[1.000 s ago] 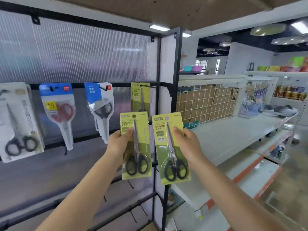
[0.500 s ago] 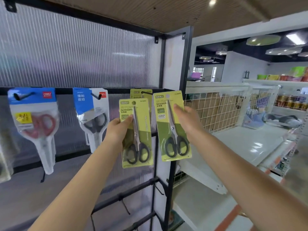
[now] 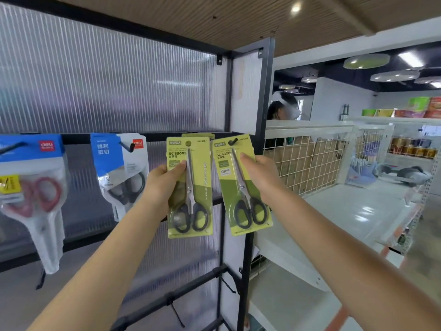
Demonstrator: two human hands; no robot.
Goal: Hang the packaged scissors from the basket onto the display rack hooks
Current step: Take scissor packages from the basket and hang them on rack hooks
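Left hand point(image 3: 160, 185) grips one green scissors pack point(image 3: 189, 187) by its edge; right hand point(image 3: 261, 174) pinches the second pack point(image 3: 241, 185), its hole over a rack hook point(image 3: 233, 141).

White wire-mesh shelving point(image 3: 307, 161) occupies the right of the frame, with cardboard boxes point(image 3: 317, 154) behind the mesh. Coloured packages point(image 3: 420, 108) line the upper right shelf, jars point(image 3: 412, 149) below them. Round ceiling lamps point(image 3: 367, 60) hang at upper right.
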